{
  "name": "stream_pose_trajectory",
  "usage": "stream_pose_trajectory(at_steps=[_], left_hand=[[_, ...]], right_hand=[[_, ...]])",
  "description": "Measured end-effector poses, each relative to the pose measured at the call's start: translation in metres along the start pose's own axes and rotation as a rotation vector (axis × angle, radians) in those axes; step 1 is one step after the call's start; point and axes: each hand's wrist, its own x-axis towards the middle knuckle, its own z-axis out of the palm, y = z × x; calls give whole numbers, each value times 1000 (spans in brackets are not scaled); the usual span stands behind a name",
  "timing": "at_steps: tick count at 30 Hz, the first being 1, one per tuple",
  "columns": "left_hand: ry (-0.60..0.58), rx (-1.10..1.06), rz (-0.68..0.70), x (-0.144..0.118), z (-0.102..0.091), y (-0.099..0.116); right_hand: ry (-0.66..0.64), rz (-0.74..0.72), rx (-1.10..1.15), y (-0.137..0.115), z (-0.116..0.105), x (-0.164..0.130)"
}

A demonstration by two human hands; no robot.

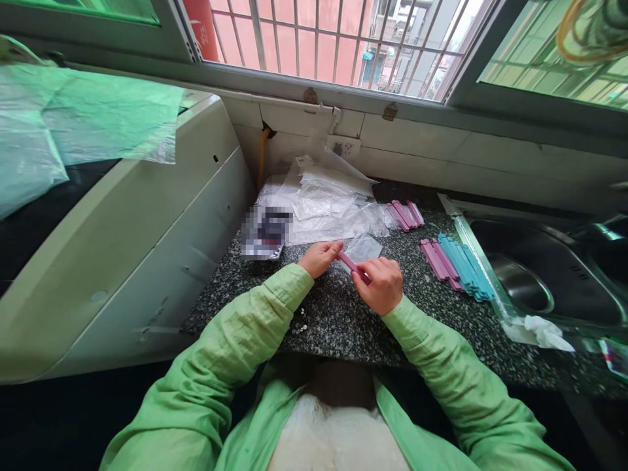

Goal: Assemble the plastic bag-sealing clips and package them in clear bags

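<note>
A pink bag-sealing clip (pixel 351 264) slants between my hands above the dark speckled counter. My left hand (pixel 318 259) pinches its upper left end between thumb and fingertips. My right hand (pixel 381 285) is closed on its lower right end. Just behind the clip lies a small clear plastic bag (pixel 366 248); whether the clip touches it I cannot tell. To the right, several pink clips (pixel 439 263) lie side by side against several teal clips (pixel 465 267). Farther back is a bunch of pink clips (pixel 406 215), seemingly in clear wrapping.
Clear plastic bags (pixel 333 193) are heaped at the back by the wall. A blurred dark packet (pixel 267 233) lies left of them. A sink (pixel 534 226) is at right, with a crumpled white tissue (pixel 547 332) on its front rim. A large pale appliance (pixel 161 235) bounds the left.
</note>
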Motion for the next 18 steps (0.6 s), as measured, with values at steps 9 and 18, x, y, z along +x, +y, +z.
stream_pose_trajectory(at_steps=[9,18], left_hand=[[7,-26,21,1,3,-4],[-28,-81,-8,0,4,-3]], right_hand=[[35,-19,-21,0,-2,1],[50,-66,15,5,0,2]])
